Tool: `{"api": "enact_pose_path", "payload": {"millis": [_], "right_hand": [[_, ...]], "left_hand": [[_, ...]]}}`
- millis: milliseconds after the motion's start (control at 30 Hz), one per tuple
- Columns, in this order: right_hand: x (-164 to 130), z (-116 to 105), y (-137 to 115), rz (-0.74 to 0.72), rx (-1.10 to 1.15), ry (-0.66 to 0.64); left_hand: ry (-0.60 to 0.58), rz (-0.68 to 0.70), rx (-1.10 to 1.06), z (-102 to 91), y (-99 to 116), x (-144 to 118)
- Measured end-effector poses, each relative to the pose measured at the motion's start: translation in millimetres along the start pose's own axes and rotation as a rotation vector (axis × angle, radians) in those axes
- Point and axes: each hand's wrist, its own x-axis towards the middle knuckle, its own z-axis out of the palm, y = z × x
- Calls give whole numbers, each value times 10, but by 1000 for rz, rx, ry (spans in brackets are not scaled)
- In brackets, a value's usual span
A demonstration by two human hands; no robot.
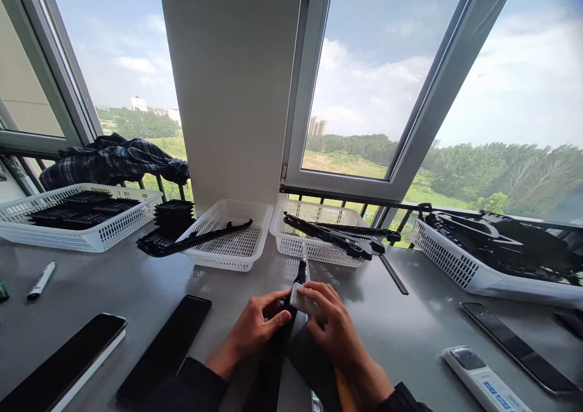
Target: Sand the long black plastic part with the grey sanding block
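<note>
A long black strip-shaped part [298, 278] lies lengthwise on the grey table [410, 333], pointing away from me. My left hand [259, 327] grips its left side with fingers curled around it. My right hand [330, 324] presses a small white block [303, 301] against the top of the part. The near end of the part is hidden under my wrists and dark sleeves.
White mesh baskets hold black parts: far left [113, 230], centre left [228, 257], centre [291, 242] and right [455, 266]. Two phones [68, 363] [168, 345] lie at left, a marker [40, 280] beyond them. A remote [483, 380] and a dark strip [517, 346] lie at right.
</note>
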Motion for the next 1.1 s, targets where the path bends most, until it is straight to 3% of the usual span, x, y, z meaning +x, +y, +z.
{"api": "enact_pose_path", "payload": {"millis": [167,433,1100], "right_hand": [[17,42,67,49,-55,67],[6,-5,22,-15,-50,37],[-1,-10,-41,-33,-32,62]], "left_hand": [[-19,-27,-102,14,-45,15],[-20,-71,-226,27,-21,24],[52,-47,-129,1,11,8]]}}
